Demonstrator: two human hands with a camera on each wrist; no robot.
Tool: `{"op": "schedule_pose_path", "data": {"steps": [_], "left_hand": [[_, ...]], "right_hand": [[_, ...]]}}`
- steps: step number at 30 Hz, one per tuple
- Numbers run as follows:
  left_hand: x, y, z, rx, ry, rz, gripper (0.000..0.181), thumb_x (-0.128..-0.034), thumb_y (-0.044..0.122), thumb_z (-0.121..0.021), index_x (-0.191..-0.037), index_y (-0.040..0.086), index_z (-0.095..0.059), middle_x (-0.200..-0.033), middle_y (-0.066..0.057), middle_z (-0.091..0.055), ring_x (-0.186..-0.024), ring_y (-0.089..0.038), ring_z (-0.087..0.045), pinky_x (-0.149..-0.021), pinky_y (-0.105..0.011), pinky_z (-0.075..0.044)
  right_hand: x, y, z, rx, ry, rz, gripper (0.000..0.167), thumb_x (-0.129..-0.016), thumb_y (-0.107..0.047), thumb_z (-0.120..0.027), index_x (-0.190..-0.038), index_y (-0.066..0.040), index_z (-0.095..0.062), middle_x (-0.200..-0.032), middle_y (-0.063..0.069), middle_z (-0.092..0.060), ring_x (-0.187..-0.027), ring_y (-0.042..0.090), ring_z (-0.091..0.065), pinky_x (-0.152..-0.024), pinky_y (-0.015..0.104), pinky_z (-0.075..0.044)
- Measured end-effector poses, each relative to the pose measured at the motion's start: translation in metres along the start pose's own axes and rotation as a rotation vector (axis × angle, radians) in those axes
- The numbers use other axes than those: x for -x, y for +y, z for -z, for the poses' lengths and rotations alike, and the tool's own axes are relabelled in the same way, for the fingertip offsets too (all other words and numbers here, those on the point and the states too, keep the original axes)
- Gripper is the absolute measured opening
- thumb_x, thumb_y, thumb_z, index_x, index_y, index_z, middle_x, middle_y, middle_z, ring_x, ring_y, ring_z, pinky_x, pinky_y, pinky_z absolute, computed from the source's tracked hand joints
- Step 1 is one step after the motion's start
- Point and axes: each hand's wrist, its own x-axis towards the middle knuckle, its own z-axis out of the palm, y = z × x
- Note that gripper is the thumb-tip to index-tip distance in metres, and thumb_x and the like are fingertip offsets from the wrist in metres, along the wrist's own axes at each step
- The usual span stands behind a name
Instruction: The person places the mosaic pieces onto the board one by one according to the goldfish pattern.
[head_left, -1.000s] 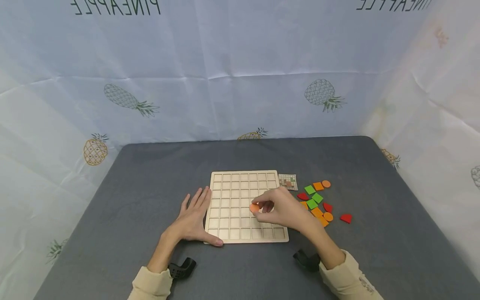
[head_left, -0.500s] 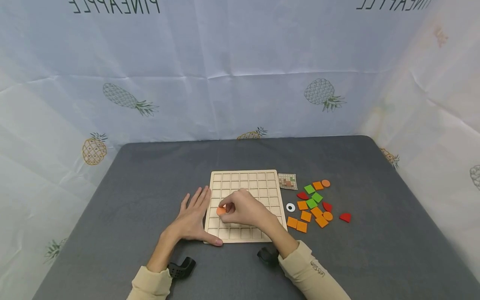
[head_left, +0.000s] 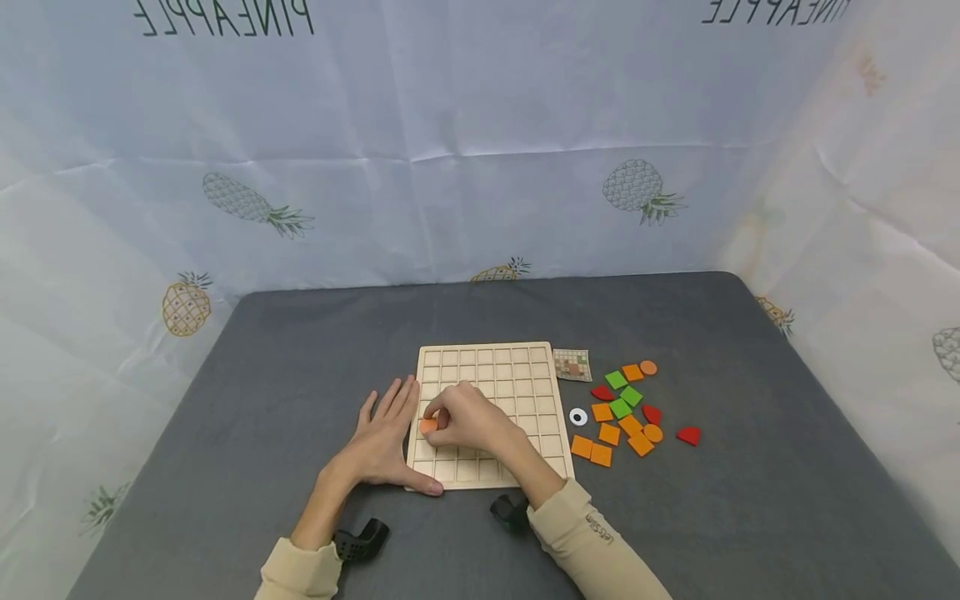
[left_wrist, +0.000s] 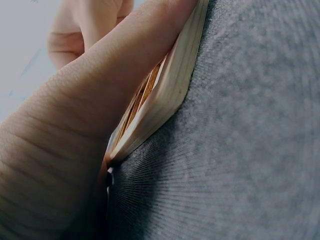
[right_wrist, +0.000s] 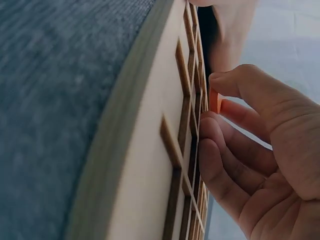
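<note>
A pale wooden grid board (head_left: 522, 407) lies on the grey table. The left hand (head_left: 382, 446) rests along its left side, fingers spread and straight, thumb on the near left corner; the left wrist view shows that thumb (left_wrist: 120, 65) over the wooden edge. Between thumb and fingers the right hand (head_left: 474, 422) pinches an orange round piece (head_left: 428, 426) over the board's left columns. In the right wrist view the orange piece (right_wrist: 214, 100) is seen edge-on at the grid surface, held by the right hand (right_wrist: 265, 145), its other fingers curled near the board.
Right of the board lie a small printed card (head_left: 572, 365), a white ring with a dark centre (head_left: 577, 417), several orange squares (head_left: 581, 447), green squares (head_left: 631, 396), red pieces (head_left: 688, 436) and orange discs (head_left: 653, 433). A patterned cloth hangs behind the table.
The right hand has moved left across the board with the orange piece, uncovering the white ring and orange squares at the right. The left hand has stayed in place.
</note>
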Motion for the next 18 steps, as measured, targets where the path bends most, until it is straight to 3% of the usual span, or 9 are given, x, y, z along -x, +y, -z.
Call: {"op": "schedule_pose_path", "data": {"steps": [7, 18], "left_hand": [[0.0001, 0.0000, -0.0011, 0.004, 0.002, -0.003, 0.152, -0.0581, 0.075, -0.085, -0.163, -0.001, -0.006, -0.173, -0.020, -0.003, -0.161, -0.043, -0.001, -0.122, -0.071, 0.000], [0.0011, -0.0001, -0.0005, 0.004, -0.001, 0.000, 0.152, -0.0585, 0.075, -0.085, -0.163, -0.001, -0.006, -0.173, -0.020, -0.004, -0.161, -0.043, -0.001, -0.122, -0.071, -0.001]], "right_hand": [[-0.0027, 0.0000, -0.0047, -0.013, -0.012, -0.036, 0.018, -0.082, -0.003, -0.075, -0.100, -0.001, -0.081, -0.057, -0.005, -0.060, -0.046, -0.002, -0.045, -0.047, 0.013, -0.035], [-0.0028, 0.0003, -0.0042, -0.005, -0.026, -0.054, 0.018, -0.087, -0.010, -0.080, -0.103, -0.003, -0.081, -0.064, -0.002, -0.068, -0.052, -0.004, -0.048, -0.051, 0.012, -0.039]]}}
